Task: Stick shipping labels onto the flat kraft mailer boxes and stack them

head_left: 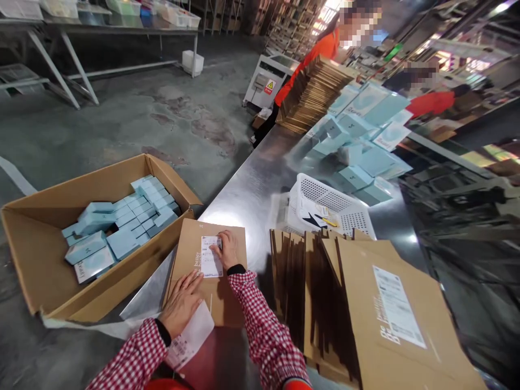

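A: Where's the flat cardboard mailer (208,271)?

B: On the steel table (252,189), dead ahead at 12 o'clock, w/ the carton of blue boxes (117,227) at its 9. Left hand (181,306) lies open, palm flat on its near edge; right hand (228,250) presses fingertips on the white label (211,257), nothing gripped.

A: Handling?

B: Prob. light, stiffish, bends if lifted by one corner. Grab both long edges. Label's thin, creases easily.

A: Unclear bits?

B: Label print is unreadable. The white paper (190,338) under the left wrist is partly hidden. Stack of flat mailers (365,314) at 3 is cut off by the frame edge.
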Tool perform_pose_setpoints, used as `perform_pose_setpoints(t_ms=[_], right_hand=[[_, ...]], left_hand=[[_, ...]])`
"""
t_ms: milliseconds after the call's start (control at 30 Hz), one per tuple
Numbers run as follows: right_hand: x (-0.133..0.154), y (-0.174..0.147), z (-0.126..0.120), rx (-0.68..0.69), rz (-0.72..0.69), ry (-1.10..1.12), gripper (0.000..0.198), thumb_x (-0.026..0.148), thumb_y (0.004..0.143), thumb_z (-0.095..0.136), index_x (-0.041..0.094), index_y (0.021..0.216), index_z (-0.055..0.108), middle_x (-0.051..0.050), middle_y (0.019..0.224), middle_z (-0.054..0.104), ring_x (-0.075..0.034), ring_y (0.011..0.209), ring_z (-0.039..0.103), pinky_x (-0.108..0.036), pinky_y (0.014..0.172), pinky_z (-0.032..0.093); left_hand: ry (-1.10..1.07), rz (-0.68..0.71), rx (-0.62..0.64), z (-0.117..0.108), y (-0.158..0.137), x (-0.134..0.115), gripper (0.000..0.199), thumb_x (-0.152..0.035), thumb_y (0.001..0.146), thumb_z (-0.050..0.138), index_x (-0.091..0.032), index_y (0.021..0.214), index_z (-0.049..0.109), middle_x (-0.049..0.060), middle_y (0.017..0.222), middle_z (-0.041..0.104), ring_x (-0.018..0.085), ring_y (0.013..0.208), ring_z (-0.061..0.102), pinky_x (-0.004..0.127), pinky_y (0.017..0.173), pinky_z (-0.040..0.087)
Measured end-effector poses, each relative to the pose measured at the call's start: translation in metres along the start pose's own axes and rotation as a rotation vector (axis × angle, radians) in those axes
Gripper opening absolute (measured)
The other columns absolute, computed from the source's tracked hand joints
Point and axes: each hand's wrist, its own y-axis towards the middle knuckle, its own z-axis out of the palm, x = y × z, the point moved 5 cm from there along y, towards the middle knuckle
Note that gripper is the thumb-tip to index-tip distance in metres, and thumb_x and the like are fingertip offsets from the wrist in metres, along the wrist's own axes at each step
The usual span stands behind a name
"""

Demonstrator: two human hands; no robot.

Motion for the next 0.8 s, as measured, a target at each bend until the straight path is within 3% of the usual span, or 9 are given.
perform_pose_setpoints(t_ms=[167, 333, 367, 433, 500, 567, 667, 733, 800], right_hand=[[-0.010, 0.011, -0.002, -0.026, 0.165, -0.206, 0.027, 0.039, 0.084, 0.060, 0.018, 0.103, 0.062, -0.012, 0.111, 0.054, -0.028, 0.105, 0.046, -0.043, 0.093, 0.036], [-0.029, 0.023, -0.031, -0.167, 0.417, -0.286, 0.032, 0.033, 0.091, 0.046, 0.011, 0.109, 0.061, -0.018, 0.107, 0.056, -0.030, 0.102, 0.048, -0.047, 0.087, 0.040], [-0.024, 0.017, -0.033, -0.179, 0.402, -0.280, 0.033, 0.030, 0.093, 0.040, 0.011, 0.108, 0.061, -0.019, 0.108, 0.057, -0.029, 0.103, 0.049, -0.046, 0.089, 0.040], [0.001, 0.002, -0.023, -0.090, 0.216, -0.246, 0.035, 0.028, 0.095, 0.035, 0.013, 0.113, 0.061, -0.017, 0.117, 0.057, -0.026, 0.111, 0.049, -0.044, 0.096, 0.038], [0.035, -0.018, 0.002, 0.121, -0.065, -0.218, 0.039, 0.034, 0.094, 0.040, 0.018, 0.127, 0.054, -0.012, 0.133, 0.052, -0.024, 0.125, 0.042, -0.041, 0.106, 0.031], [0.057, -0.027, 0.023, 0.288, -0.186, -0.237, 0.052, 0.043, 0.093, 0.044, 0.022, 0.140, 0.041, -0.008, 0.145, 0.041, -0.024, 0.136, 0.029, -0.043, 0.113, 0.021], [0.051, -0.010, 0.027, 0.360, -0.006, -0.324, 0.057, 0.047, 0.094, 0.039, 0.023, 0.145, 0.032, -0.007, 0.151, 0.031, -0.025, 0.141, 0.020, -0.048, 0.114, 0.013], [0.027, 0.002, 0.008, 0.326, 0.251, -0.369, 0.058, 0.045, 0.094, 0.038, 0.019, 0.145, 0.032, -0.010, 0.153, 0.027, -0.030, 0.142, 0.017, -0.053, 0.112, 0.011], [-0.001, -0.008, -0.024, 0.228, 0.554, -0.367, 0.060, 0.041, 0.094, 0.038, 0.009, 0.145, 0.031, -0.019, 0.152, 0.023, -0.035, 0.141, 0.017, -0.055, 0.110, 0.014]], left_hand=[[0.010, 0.000, -0.028, 0.004, -0.001, 0.003, 0.023, -0.020, 0.093, 0.043, -0.023, 0.091, 0.066, 0.002, 0.149, 0.040, 0.023, 0.139, 0.030, 0.050, 0.110, 0.031], [0.011, 0.025, -0.031, 0.007, 0.000, 0.005, 0.024, -0.019, 0.092, 0.042, -0.023, 0.092, 0.066, 0.003, 0.148, 0.041, 0.024, 0.139, 0.031, 0.053, 0.109, 0.033], [0.009, 0.027, -0.036, 0.008, -0.002, 0.006, 0.024, -0.018, 0.092, 0.042, -0.023, 0.092, 0.066, 0.003, 0.148, 0.042, 0.024, 0.139, 0.032, 0.054, 0.109, 0.034], [-0.002, 0.027, -0.064, 0.010, -0.006, 0.008, 0.025, -0.017, 0.092, 0.042, -0.022, 0.092, 0.066, 0.004, 0.146, 0.045, 0.025, 0.137, 0.035, 0.054, 0.109, 0.036], [-0.030, 0.031, -0.100, 0.013, -0.012, 0.011, 0.025, -0.016, 0.091, 0.042, -0.022, 0.091, 0.067, 0.005, 0.141, 0.050, 0.024, 0.135, 0.039, 0.053, 0.108, 0.038], [-0.066, 0.038, -0.120, 0.016, -0.016, 0.014, 0.026, -0.015, 0.090, 0.043, -0.022, 0.090, 0.068, 0.005, 0.135, 0.057, 0.024, 0.130, 0.045, 0.052, 0.106, 0.041], [-0.124, 0.049, -0.117, 0.015, -0.017, 0.017, 0.026, -0.015, 0.089, 0.045, -0.022, 0.087, 0.070, 0.004, 0.129, 0.062, 0.023, 0.126, 0.051, 0.051, 0.107, 0.042], [-0.153, 0.039, -0.115, 0.011, -0.018, 0.019, 0.027, -0.018, 0.089, 0.045, -0.022, 0.088, 0.071, 0.004, 0.127, 0.063, 0.023, 0.123, 0.053, 0.048, 0.106, 0.044], [-0.160, -0.006, -0.138, 0.004, -0.024, 0.022, 0.031, -0.020, 0.092, 0.040, -0.020, 0.094, 0.071, 0.007, 0.132, 0.059, 0.025, 0.126, 0.051, 0.048, 0.106, 0.044]])
